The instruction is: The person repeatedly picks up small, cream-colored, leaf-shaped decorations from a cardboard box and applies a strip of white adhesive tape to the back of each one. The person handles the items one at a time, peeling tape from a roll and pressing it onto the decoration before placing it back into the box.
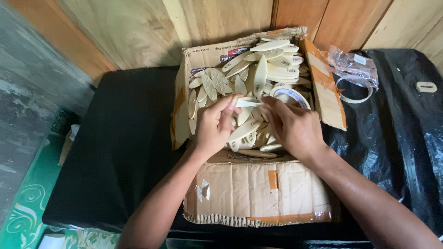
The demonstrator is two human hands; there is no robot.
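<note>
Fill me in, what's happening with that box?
A person has both hands in an open cardboard box heaped with cream oval pieces. The left hand and right hand together pinch one piece above the heap. A tape roll lies among the pieces. The box sits on a black surface, with a crumpled clear plastic bag to its right.

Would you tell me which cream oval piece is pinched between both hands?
The flat piece above the pile, pinched between left hand and right hand; the others lie loose in the box.
</note>
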